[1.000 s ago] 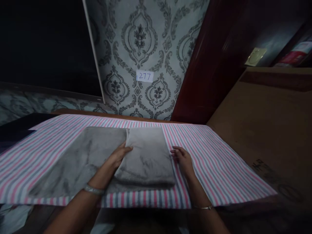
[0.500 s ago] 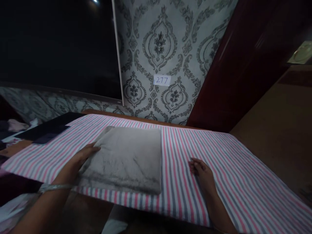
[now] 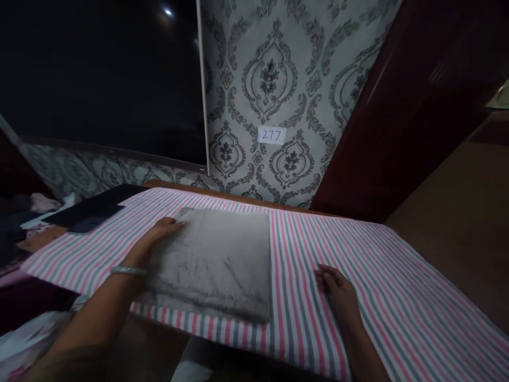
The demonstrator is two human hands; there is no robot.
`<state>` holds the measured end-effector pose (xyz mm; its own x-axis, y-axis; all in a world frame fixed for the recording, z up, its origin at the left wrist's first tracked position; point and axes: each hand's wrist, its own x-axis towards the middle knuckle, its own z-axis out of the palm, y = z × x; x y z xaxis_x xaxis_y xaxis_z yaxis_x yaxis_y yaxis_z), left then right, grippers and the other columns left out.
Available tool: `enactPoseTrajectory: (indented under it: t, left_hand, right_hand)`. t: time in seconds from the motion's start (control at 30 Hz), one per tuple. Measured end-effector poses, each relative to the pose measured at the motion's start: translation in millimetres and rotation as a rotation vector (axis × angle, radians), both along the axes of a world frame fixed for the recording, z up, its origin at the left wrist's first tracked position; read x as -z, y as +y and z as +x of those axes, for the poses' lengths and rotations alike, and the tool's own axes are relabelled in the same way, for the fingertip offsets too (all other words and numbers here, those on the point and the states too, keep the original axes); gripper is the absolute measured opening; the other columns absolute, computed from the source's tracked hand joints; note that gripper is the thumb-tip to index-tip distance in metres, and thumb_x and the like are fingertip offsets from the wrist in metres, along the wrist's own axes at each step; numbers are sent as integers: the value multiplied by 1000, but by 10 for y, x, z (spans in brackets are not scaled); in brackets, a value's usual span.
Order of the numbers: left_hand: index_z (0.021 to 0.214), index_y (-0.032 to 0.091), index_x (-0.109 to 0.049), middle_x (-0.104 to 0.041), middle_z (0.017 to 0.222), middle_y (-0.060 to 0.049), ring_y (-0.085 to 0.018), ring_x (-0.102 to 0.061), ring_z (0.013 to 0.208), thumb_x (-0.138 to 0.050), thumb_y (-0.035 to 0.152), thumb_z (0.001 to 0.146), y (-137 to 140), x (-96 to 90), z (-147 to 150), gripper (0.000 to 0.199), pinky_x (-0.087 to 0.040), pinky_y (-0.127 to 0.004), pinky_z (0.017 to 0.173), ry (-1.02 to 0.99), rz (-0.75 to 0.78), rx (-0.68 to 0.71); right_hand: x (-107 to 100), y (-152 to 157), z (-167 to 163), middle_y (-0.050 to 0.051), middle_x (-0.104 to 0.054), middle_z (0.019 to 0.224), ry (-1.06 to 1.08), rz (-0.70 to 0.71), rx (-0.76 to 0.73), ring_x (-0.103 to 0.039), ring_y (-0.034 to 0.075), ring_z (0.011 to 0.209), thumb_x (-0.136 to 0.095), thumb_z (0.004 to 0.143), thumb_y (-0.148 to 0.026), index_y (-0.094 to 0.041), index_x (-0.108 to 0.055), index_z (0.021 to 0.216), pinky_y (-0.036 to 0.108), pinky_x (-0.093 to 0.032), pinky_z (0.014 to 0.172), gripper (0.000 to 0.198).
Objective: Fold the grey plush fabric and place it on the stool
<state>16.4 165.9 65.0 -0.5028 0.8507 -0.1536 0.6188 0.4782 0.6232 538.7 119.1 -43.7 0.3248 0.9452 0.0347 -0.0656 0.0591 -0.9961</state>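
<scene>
The left hand (image 3: 164, 229) touches the grey cloth (image 3: 218, 260), its grip unclear; the right hand (image 3: 341, 291) curls its fingers narrow; a box (image 3: 457, 223) hides its inside.

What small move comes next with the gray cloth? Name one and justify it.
I'd have the left hand smooth the far-left corner of the folded gray cloth: that hand is already there, and a darker strip seems to peek out past the upper layer. The right hand is apart from it, over the striped cloth.
</scene>
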Motion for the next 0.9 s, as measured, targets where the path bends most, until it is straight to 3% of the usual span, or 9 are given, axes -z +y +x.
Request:
enactPoseTrajectory:
  t: [0.2, 0.4, 0.53, 0.73, 0.9]
  left_hand:
    - [94, 12, -69, -73, 103, -17, -29, -69, 99, -57, 42, 81, 103, 76, 225, 34, -52, -33, 81, 253, 2, 27]
    - [119, 22, -61, -65, 129, -11, -23, -59, 120, -56, 35, 86, -20, 18, 287, 36, -44, -30, 97, 432, 96, 3]
    - [121, 21, -60, -67, 125, -12, -24, -61, 118, -49, 31, 90, -52, 54, 181, 34, -46, -32, 94, 479, 50, -26]
    - [123, 16, -58, -70, 115, -18, -27, -65, 111, -33, 30, 96, -95, 370, 150, 39, -49, -36, 89, 497, -48, -73]
    - [125, 19, -59, -68, 123, -14, -26, -63, 115, -35, 35, 95, -76, 289, 88, 41, -49, -34, 88, 471, -103, -50]
  right_hand:
    - [19, -35, 51, 8, -75, 87, -85, -71, -13, -68, 20, 73, -74, 59, -51, -16, -70, 97, 31, -56, 65, 52]
    - [43, -20, 112, 11, -76, 93, -214, -150, -22, -71, 28, 86, -71, 57, -55, -17, -70, 98, 33, -59, 68, 56]
    - [70, -10, 128, 12, -76, 94, -262, -175, -18, -71, 30, 87, -68, 58, -56, -18, -70, 98, 35, -60, 66, 56]
    - [114, -3, 147, 11, -76, 98, -310, -165, -10, -72, 30, 87, -67, 61, -57, -20, -71, 98, 36, -61, 64, 52]
    - [33, -23, 57, 11, -75, 93, -284, -137, -1, -70, 26, 81, -69, 61, -57, -17, -70, 99, 35, -59, 68, 55]
